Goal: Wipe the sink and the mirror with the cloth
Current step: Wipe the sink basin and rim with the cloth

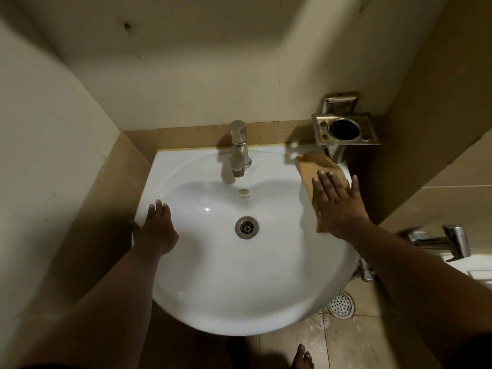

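**Dim, yellowish light with a bright sink**

The light is weak and warm, and it seems to come from above. The sink [213, 275] is the brightest area, with a small glare spot left of the drain [246, 227]. The tap [239, 149] throws a soft shadow to its left. The lower corners of the frame are dark. The wide lens bends the walls near the edges. The cloth [316, 169] and right hand [338, 203] look slightly blurred.

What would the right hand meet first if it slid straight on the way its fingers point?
Probably the metal holder on the wall, as the right hand presses the cloth along the sink rim; depth is unclear.
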